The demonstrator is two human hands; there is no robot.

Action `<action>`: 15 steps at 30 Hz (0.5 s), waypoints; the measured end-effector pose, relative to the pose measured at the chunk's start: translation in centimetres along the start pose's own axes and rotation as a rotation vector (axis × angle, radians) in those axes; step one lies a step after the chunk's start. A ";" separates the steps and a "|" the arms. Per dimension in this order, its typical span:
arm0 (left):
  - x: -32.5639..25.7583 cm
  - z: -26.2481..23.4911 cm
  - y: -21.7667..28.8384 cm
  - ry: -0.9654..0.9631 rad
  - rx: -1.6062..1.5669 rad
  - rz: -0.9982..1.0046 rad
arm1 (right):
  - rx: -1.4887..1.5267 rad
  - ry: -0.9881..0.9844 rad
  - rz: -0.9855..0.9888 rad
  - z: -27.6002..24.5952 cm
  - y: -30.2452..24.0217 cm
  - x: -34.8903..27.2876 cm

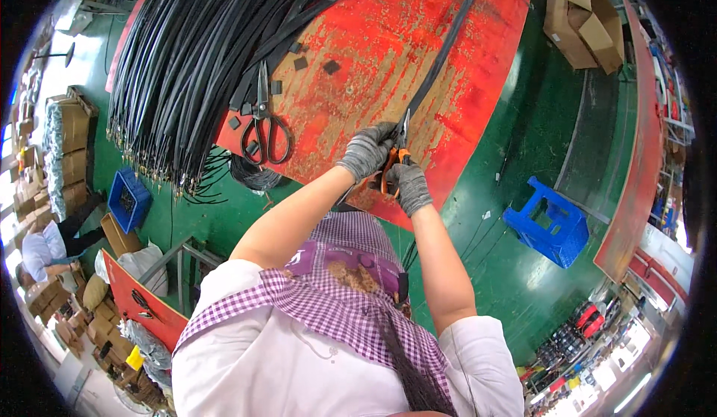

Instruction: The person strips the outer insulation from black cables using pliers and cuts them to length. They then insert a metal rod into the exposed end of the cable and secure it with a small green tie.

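Note:
My left hand (368,152), in a grey glove, is closed around the near end of a long black flat strip (441,51) that runs away up the table. Just beside it my right hand (411,187), also gloved, grips pliers (404,152) with orange handles. Their metal jaws point away from me and lie against the strip, close to my left fingers. How far the jaws are apart is too small to tell. Both hands are over the near edge of the worn red table (373,66). Part of the strip's end is hidden by my left glove.
A thick bundle of black cables (187,66) hangs over the table's left side. Large black scissors (263,122) lie near it among several small black squares. A blue stool (549,224) and a cardboard box (586,25) stand to the right; a blue crate (128,200) is at left.

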State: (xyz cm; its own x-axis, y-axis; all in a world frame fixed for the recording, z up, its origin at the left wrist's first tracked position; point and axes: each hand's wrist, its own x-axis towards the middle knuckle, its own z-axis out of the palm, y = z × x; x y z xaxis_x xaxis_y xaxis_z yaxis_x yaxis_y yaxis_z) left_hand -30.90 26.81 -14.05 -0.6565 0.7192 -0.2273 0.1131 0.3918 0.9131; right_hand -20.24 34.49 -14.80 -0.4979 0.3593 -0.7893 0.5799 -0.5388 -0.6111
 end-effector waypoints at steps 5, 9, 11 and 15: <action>-1.3 0.4 0.1 -0.196 -0.077 -0.335 | 0.008 0.066 0.020 -1.0 2.8 0.7; -6.3 2.5 -8.3 -0.328 -0.373 -0.429 | 0.236 0.122 0.034 1.0 4.2 -1.3; -8.9 3.0 -13.1 -0.326 -0.312 -0.284 | 0.318 0.098 0.067 2.4 4.4 -2.7; -12.0 -1.1 -7.6 -0.283 0.288 -0.188 | 0.152 0.129 0.037 4.4 7.9 -3.8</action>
State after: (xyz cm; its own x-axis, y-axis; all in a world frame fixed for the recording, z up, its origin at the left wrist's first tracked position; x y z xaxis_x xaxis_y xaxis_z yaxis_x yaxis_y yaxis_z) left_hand -24.70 14.54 -17.90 -0.4601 0.7335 -0.5003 0.2410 0.6455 0.7247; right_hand -16.57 25.53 -16.33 -0.3856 0.4270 -0.8179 0.4874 -0.6583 -0.5736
